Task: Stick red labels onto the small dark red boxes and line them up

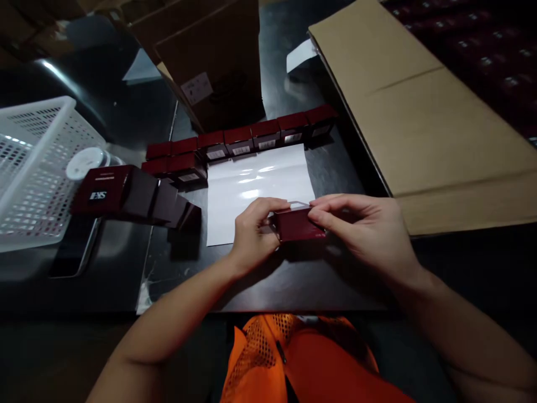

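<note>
Between my two hands is a small dark red carton (pixel 298 226), held just above the front part of the metal table, with a pale flap standing at its far edge. My left hand (pixel 257 226) is closed on the carton's left end. On the right end, the thumb and fingers of my right hand (pixel 361 221) pinch the top near the flap. A white sheet (pixel 255 190) lies flat just beyond my hands. Behind it stands a row of dark red cartons (pixel 239 143), several with barcode labels facing me.
At left, more dark red cartons (pixel 126 193) lie in a line beside a phone (pixel 75 246), a white round-lidded container (pixel 86 162) and a white plastic basket (pixel 54 129). A brown cardboard box (pixel 222 61) stands behind. Cardboard (pixel 423 123) covers the right side.
</note>
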`<action>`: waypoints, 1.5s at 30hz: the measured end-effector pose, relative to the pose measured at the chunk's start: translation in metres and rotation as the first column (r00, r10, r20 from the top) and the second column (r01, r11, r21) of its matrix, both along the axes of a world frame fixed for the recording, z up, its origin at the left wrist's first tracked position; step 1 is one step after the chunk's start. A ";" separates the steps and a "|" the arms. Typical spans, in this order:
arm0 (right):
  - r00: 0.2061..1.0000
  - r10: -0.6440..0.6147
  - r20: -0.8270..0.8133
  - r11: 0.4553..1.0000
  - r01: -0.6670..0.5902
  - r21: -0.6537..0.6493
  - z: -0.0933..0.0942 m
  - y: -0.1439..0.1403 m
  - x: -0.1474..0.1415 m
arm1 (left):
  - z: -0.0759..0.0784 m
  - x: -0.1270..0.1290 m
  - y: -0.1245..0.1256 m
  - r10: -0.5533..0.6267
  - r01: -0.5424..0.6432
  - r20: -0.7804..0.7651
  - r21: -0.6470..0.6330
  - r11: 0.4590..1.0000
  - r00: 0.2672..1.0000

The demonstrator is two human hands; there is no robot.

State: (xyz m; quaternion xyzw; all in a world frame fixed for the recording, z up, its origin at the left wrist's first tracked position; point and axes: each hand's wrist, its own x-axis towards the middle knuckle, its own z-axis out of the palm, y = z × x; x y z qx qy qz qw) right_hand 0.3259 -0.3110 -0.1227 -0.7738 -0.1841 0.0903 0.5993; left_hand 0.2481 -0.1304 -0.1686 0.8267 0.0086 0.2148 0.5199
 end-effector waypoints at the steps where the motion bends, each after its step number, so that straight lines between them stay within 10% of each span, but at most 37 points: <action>1: 1.000 -0.002 0.007 1.000 0.002 0.004 0.000 0.000 0.000 | 0.000 0.000 0.000 0.002 -0.002 -0.007 0.000 1.000 1.000; 24: 0.993 -0.020 0.119 0.999 0.023 -0.027 -0.007 0.002 -0.006 | 0.000 -0.002 -0.002 0.027 -0.027 -0.028 0.027 0.999 0.999; 30: 0.956 -0.163 0.243 0.985 0.173 -0.022 -0.012 -0.009 0.018 | 0.001 0.002 -0.001 -0.040 0.005 -0.132 -0.253 0.967 0.990; 36: 0.954 0.275 0.120 0.951 -0.288 0.112 -0.011 -0.002 0.021 | 0.004 0.007 0.003 -0.081 0.004 -0.140 -0.476 0.880 0.987; 39: 0.940 0.261 0.217 0.960 -0.278 0.046 -0.011 0.004 0.011 | 0.000 0.009 0.008 -0.131 0.076 -0.128 -0.367 0.927 0.983; 42: 0.887 0.112 0.449 0.993 -0.114 -0.023 -0.011 0.006 0.007 | -0.004 0.011 0.016 -0.070 0.074 -0.121 0.030 0.997 0.990; 45: 0.736 0.059 0.674 0.995 0.010 -0.098 -0.011 0.003 0.011 | -0.006 0.012 0.019 0.061 0.036 -0.196 0.457 0.889 0.979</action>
